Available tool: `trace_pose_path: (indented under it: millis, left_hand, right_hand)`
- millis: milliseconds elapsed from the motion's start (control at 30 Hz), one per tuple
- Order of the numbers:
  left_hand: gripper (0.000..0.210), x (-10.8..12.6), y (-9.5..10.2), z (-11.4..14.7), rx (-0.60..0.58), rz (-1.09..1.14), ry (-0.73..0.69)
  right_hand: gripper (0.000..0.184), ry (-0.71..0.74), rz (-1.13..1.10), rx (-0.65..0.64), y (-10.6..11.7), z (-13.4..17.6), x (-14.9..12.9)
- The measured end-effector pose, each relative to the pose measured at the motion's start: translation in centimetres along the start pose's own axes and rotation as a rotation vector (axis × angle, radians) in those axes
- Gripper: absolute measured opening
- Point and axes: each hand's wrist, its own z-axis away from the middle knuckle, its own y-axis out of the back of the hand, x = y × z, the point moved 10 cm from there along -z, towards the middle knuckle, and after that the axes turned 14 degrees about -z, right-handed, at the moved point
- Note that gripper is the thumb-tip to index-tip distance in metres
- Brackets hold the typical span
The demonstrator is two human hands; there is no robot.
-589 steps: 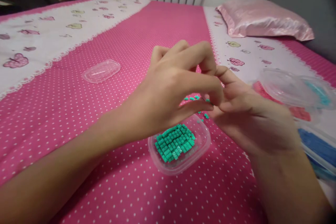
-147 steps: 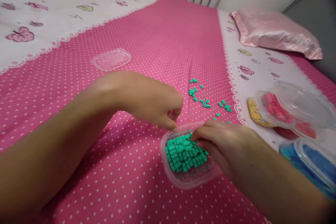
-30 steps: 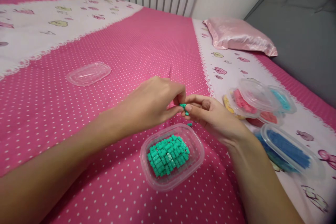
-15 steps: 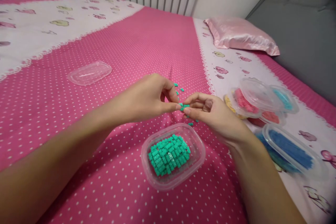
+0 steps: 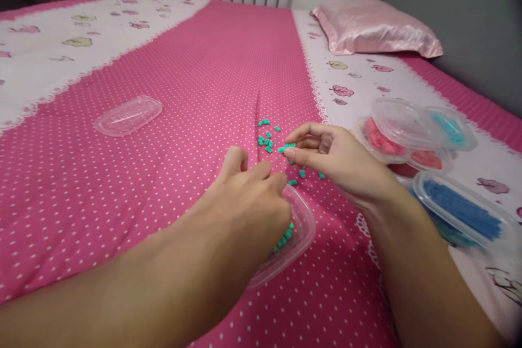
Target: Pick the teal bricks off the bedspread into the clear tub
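Some green toy bricks point(image 5: 289, 147) are pinched in the right hand point(image 5: 336, 155), maybe to keep steady; left hand point(image 5: 253, 209), I can't tell.

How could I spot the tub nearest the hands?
On the bed, find the pink dotted strip. There, partly hidden by the left hand, sits a clear tub. Unlike the tubs clustered at right, it stands apart, holding green pieces.

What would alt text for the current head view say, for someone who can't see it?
The right hand pinches small green pieces above a pink dotted bedspread, while the left hand covers much of a clear tub from view. Loose green pieces lie beyond the tub, with a clear lid at the picture's left and stacked containers at its right.
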Motion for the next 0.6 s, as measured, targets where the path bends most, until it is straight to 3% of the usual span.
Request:
trace_pose_path:
  millis: [167,400,600]
  left_hand:
    - [0.012,0.5,-1.8,-0.3,-0.053,-0.193,-0.058]
    - [0.013,0.8,-0.2,-0.9,0.013,-0.202,-0.025]
    - [0.022,-2.3,0.4,-1.3,-0.025,-0.138,0.002]
  right_hand:
    - [0.027,-0.006,0.032,-0.040,-0.4,0.2,-0.2]
    - [0.023,-0.001,0.066,-0.098,-1.0,0.8,-1.1]
    - [0.020,-0.077,0.110,-0.191,-1.7,1.4,-0.9]
